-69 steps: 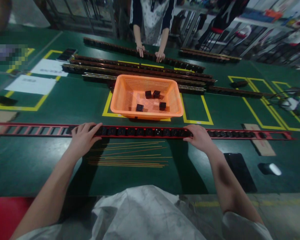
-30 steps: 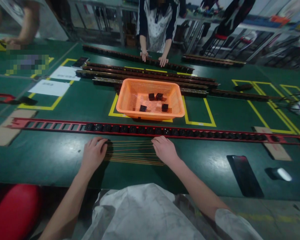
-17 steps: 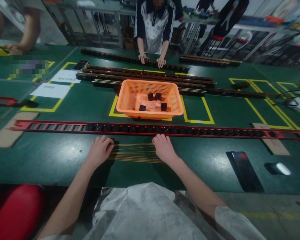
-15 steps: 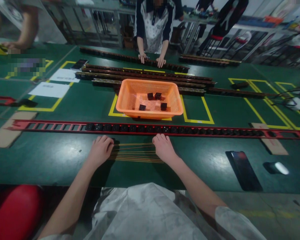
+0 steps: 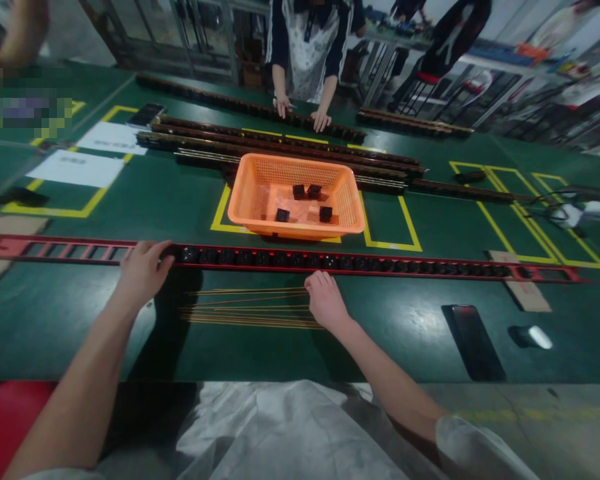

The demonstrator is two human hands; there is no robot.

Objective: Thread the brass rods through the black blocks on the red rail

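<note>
A long red ladder-like frame (image 5: 380, 269) lies across the table, with a row of black blocks (image 5: 263, 258) set in it. My left hand (image 5: 147, 272) reaches over the frame's left part, its fingers bent around the end block of that row; the hand partly hides this block. Thin brass-coloured rods (image 5: 245, 309) lie loosely side by side on the table in front of the frame. My right hand (image 5: 326, 299) is closed at their right ends, its fingertips pinching a rod there; the exact grip is partly hidden.
An orange basket (image 5: 295, 228) with several black blocks stands behind the frame. Dark assembled strips (image 5: 280, 150) lie farther back, where a co-worker's hands (image 5: 303, 115) rest. Cardboard pieces (image 5: 527, 293) lie under the frame's ends. A phone (image 5: 473, 340) and a mouse (image 5: 530, 337) lie at right.
My left hand has left the rods' left ends and moved left and forward onto the frame's end block. My right hand stays at the rods' right ends. The view has shifted slightly.
</note>
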